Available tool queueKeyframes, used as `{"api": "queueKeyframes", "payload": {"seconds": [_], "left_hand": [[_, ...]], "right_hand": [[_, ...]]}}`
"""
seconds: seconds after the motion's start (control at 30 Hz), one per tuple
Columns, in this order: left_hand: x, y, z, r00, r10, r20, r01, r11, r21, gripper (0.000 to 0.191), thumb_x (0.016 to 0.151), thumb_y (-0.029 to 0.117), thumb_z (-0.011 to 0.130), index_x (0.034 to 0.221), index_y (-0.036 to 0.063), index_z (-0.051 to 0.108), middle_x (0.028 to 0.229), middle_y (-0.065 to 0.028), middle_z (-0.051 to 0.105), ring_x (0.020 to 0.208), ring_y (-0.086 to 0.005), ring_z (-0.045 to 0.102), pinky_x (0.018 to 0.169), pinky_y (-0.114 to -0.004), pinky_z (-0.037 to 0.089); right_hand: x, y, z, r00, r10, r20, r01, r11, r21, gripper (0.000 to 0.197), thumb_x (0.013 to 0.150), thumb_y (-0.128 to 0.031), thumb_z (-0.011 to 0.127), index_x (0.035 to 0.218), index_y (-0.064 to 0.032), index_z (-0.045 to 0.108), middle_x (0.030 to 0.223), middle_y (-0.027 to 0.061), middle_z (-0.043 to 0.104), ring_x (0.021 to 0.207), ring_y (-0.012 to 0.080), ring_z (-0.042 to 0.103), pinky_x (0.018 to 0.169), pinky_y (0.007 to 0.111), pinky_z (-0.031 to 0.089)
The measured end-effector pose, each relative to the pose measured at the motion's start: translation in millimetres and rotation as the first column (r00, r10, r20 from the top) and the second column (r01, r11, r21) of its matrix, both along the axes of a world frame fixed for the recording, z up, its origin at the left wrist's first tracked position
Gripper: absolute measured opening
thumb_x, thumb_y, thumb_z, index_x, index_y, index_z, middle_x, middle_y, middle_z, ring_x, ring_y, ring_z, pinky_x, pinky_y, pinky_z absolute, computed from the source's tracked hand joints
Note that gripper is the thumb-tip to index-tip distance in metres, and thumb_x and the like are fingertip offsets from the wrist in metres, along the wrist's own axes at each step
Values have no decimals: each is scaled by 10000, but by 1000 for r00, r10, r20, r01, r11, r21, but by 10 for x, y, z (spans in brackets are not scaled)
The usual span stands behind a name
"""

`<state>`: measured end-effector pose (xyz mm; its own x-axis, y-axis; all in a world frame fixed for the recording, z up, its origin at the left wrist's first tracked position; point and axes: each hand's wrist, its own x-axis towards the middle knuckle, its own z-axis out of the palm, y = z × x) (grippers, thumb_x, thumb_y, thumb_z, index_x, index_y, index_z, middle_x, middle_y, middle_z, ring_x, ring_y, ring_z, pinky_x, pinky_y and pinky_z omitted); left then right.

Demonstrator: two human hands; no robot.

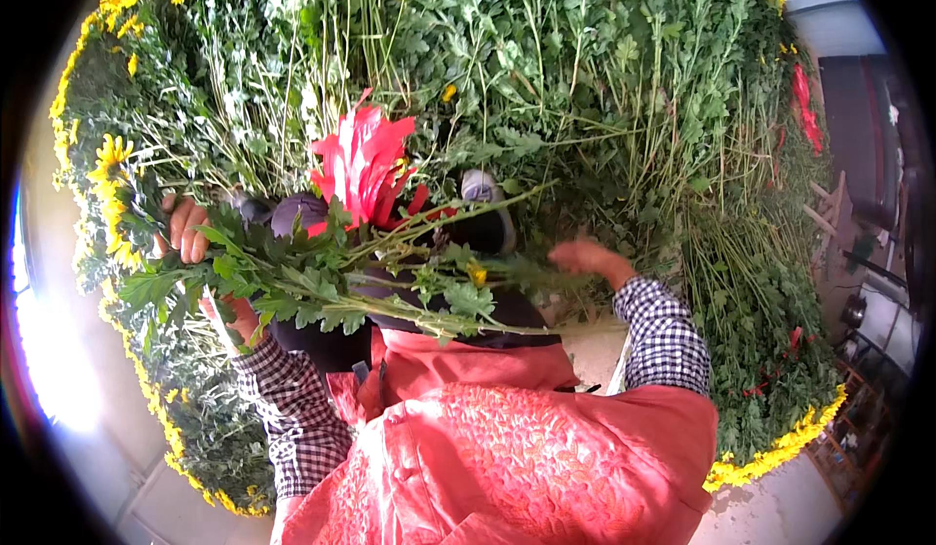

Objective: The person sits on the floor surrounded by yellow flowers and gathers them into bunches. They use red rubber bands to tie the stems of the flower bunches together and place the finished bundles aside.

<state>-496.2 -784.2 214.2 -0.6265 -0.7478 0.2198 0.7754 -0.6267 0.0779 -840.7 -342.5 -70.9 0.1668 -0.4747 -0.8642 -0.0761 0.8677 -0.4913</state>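
My left hand (pixel 189 234) grips a small bunch of yellow chrysanthemums (pixel 292 282) just below the flower heads, at the left. The leafy green stems lie across my lap towards the right. Near the cut ends, my right hand (pixel 589 256) is blurred, and its fingers are hard to make out. Whether it touches any stem cannot be told. Behind the bunch, a clump of red plastic strips (pixel 365 165) rises near my knees.
Piled chrysanthemum stems (pixel 475 48) surround me in front and on both sides, their yellow heads (pixel 775 450) along the outer edges. More red strips (pixel 806 110) lie at the far right. A wooden stand (pixel 826 209) and dark furniture (pixel 859 135) stand beyond the pile.
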Motion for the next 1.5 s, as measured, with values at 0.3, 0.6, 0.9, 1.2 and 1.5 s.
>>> {"api": "queueKeyframes", "payload": {"seconds": [0.3,0.6,0.9,1.2,1.5], "left_hand": [[-927,185,-650,784,35,620,-56,998,16,220,929,307,558,849,109,507,763,-9,389,689,-151,376,668,-331,357],[-914,-123,-1131,868,-173,466,18,948,318,335,951,316,518,726,110,378,688,18,298,651,-141,305,655,-280,316],[-1456,265,-1128,778,-390,492,163,883,441,337,911,352,512,693,95,504,709,-74,481,671,-243,466,677,-367,407],[-1604,77,-1160,733,-437,522,82,818,570,263,857,212,488,640,65,496,714,-119,525,658,-273,514,708,-403,452],[-1636,16,-1155,711,-304,634,68,927,368,156,734,138,551,692,-9,582,716,-162,598,654,-296,585,709,-418,508]], "right_hand": [[-1310,823,961,609,248,-753,-97,966,240,295,871,-307,646,948,-26,691,1016,128,686,862,297,659,854,396,508],[-2661,-233,2176,169,554,-815,-297,817,494,239,790,-294,703,856,-65,691,869,146,682,819,323,649,828,401,517],[-1136,-3263,872,176,-195,-965,-525,811,-259,355,903,-333,607,1182,-114,597,1164,136,638,1024,277,613,906,390,489],[-877,-3241,612,372,-404,-836,-357,769,-530,406,827,-301,689,1173,-128,565,1053,116,636,950,354,556,866,420,442],[-862,-3161,1058,808,-585,-65,362,580,-730,285,983,-329,524,1085,-109,674,1101,11,654,1080,140,548,1011,319,340]]}}
